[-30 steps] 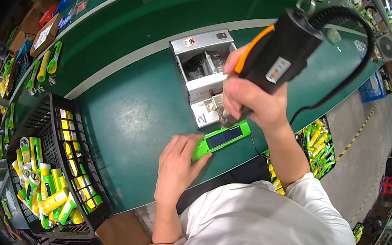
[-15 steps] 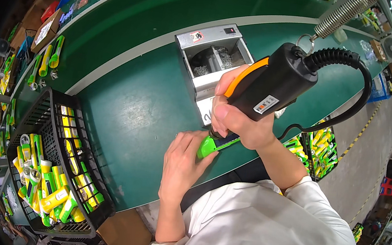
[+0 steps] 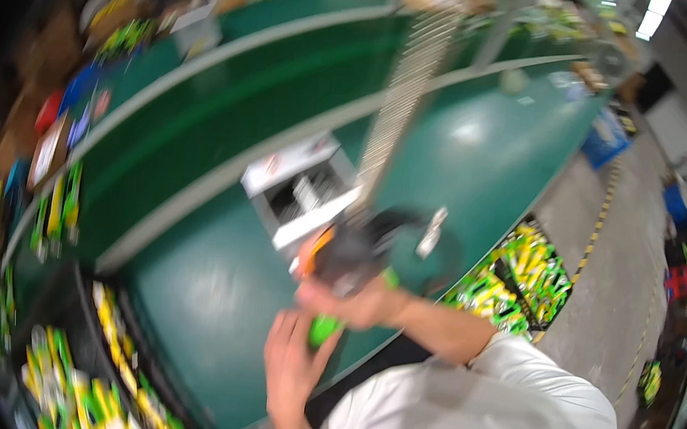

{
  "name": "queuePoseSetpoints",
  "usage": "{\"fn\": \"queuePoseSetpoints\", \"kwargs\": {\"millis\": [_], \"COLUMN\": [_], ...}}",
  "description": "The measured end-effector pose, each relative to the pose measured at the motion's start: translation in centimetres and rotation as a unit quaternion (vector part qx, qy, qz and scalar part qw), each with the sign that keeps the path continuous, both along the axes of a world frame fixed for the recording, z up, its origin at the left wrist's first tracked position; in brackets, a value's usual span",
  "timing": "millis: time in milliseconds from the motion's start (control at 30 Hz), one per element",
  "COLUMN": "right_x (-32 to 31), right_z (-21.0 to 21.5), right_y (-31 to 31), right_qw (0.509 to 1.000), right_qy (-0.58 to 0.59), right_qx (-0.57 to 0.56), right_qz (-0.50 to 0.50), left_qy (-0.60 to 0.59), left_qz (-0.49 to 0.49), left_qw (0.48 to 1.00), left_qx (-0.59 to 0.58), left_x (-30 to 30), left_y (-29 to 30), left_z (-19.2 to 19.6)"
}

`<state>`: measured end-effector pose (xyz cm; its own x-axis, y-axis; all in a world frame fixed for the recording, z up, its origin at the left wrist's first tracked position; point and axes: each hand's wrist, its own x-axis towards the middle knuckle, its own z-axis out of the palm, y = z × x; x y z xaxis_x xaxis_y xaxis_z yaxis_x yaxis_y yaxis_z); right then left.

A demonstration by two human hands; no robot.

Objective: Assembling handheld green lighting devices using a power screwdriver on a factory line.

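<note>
My left hand [image 3: 289, 354] is closed on a bright green flashlight [image 3: 322, 329] at the near side of the green bench. My right hand [image 3: 363, 303] grips a black electric screwdriver [image 3: 349, 254] with an orange lever, held over the flashlight. Motion smears the tool, so I cannot tell whether its tip touches the flashlight. A stretched coil spring [image 3: 410, 94] runs upward from the tool. Just beyond my hands stands a grey-white screw dispenser [image 3: 299, 188], its screw tray facing up.
A black crate [image 3: 75, 302] of yellow and green flashlights stands at the left. More flashlights fill bins [image 3: 516, 279] beyond the bench's right edge. Several lie on the shelf [image 3: 60, 214] at far left. A small pale object [image 3: 432, 232] is on the bench right of the tool.
The view has swung and blurred. The screwdriver now appears lower and more upright above the flashlight, its spring stretched longer. Both hands keep their holds.
</note>
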<state>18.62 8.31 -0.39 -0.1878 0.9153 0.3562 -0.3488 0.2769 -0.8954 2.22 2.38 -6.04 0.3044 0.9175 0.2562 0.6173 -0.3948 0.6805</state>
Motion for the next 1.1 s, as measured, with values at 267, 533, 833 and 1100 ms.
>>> {"fn": "queuePoseSetpoints", "kwargs": {"millis": [267, 533, 833, 1100], "right_x": [-1.0, -1.5, 5.9, 4.6], "right_z": [0.4, -0.5, 2.3, 1.8], "right_y": [-0.4, -0.9, -0.7, 1.4], "right_qw": [0.985, 0.986, 0.987, 0.971], "right_qy": [-0.159, -0.145, 0.059, 0.154], "right_qx": [0.060, 0.084, 0.118, 0.163], "right_qz": [0.022, 0.007, -0.095, -0.080], "left_qy": [-0.025, 0.008, 0.013, 0.022], "left_qz": [-0.059, -0.046, -0.003, 0.024], "left_qw": [0.998, 0.998, 0.999, 0.999], "left_qx": [0.010, 0.041, 0.032, 0.038], "left_x": [-1.4, -1.0, 1.1, -0.2], "left_y": [-1.1, -1.6, -0.3, -1.0], "left_z": [-1.8, -0.2, -0.2, -0.7]}}
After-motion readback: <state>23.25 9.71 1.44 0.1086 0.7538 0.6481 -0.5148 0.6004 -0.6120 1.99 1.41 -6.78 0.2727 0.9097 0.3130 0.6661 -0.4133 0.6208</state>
